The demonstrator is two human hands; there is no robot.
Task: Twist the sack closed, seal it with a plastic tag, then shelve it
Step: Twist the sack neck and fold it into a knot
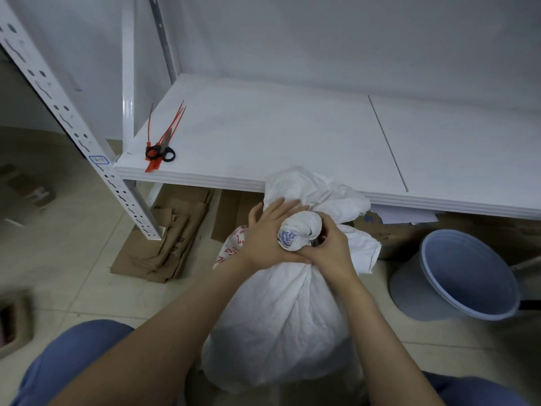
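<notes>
A white woven sack [281, 320] stands on the floor between my knees, its neck twisted into a tight coil [298, 230]. My left hand [268, 230] wraps the neck from the left, fingers spread over the loose top fabric. From the right, my right hand [328, 247] grips the coil, thumb meeting the left hand below it. Red plastic tags [165, 133] lie on the white shelf [263, 130] near its front left corner, with black-handled scissors [162, 153] across them.
A grey-blue bucket [462, 276] stands on the floor at right. Flattened cardboard [164, 241] lies under the shelf. A perforated white upright [73, 124] slants at the left, and another box [14, 320] sits at the far left edge.
</notes>
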